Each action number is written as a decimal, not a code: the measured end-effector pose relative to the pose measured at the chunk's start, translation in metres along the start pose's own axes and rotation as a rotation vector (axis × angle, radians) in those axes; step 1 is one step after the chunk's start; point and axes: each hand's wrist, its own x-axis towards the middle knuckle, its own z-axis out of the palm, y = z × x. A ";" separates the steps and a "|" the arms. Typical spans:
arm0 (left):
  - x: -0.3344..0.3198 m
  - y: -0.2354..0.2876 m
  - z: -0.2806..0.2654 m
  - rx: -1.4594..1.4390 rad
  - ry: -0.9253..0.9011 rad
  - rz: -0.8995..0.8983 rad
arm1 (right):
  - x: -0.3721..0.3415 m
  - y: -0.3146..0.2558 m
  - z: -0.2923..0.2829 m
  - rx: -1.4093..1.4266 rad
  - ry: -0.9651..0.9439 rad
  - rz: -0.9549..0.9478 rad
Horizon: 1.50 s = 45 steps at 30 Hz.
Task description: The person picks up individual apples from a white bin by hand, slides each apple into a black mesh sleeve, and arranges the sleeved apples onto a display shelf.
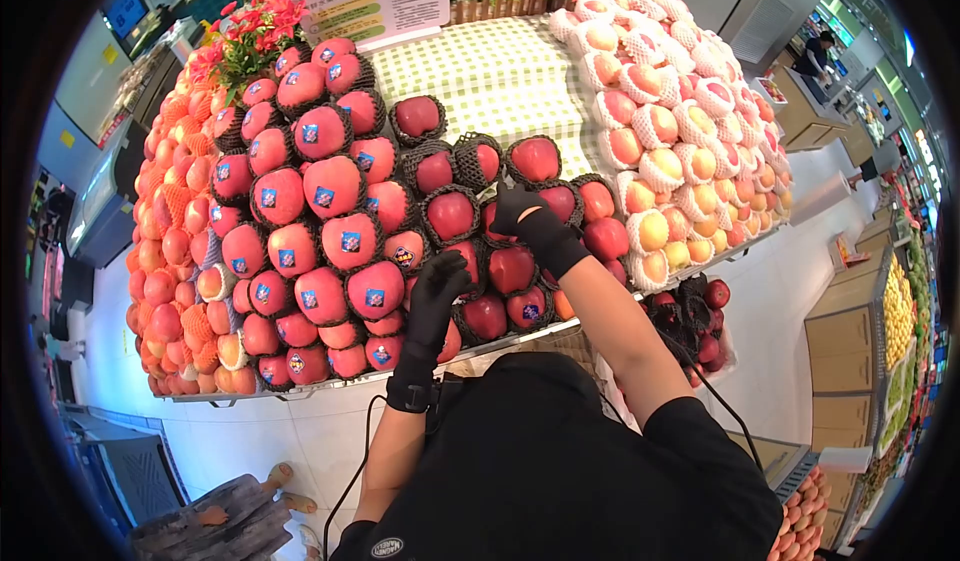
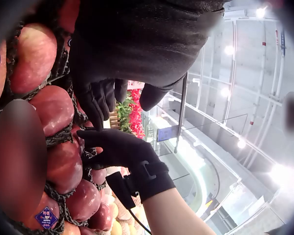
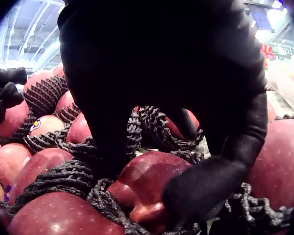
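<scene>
Both hands wear black gloves. My right hand (image 1: 527,213) reaches into the dark red apples in the middle of the display. In the right wrist view its fingers and thumb straddle a red apple (image 3: 149,178) in a black foam net, the thumb against its side. My left hand (image 1: 438,286) hovers over the front apples, nearer the body; in the left wrist view its fingers (image 2: 99,100) hang loosely bent with nothing between them and the thumb. Netted apples (image 1: 450,215) surround the right hand. Stickered apples (image 1: 322,295) rise in rows to the left.
A green checked cloth (image 1: 480,81) covers the stepped stand behind the apples. White-netted fruit (image 1: 660,126) is piled to the right. A sign (image 1: 370,1) and red flowers (image 1: 262,26) stand at the back. Below the stand's right front edge sits a bag of dark apples (image 1: 695,321).
</scene>
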 end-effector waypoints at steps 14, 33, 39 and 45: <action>-0.002 0.003 0.003 0.021 0.023 -0.010 | 0.002 -0.023 -0.018 -0.046 -0.122 0.055; 0.003 0.000 -0.001 -0.068 -0.027 -0.056 | -0.009 -0.034 -0.024 -0.032 -0.003 0.070; 0.001 0.000 -0.008 -0.048 -0.024 -0.055 | -0.018 -0.034 -0.039 -0.013 0.078 0.063; -0.001 0.004 -0.011 -0.051 0.003 -0.055 | -0.023 -0.034 -0.020 -0.077 0.287 -0.003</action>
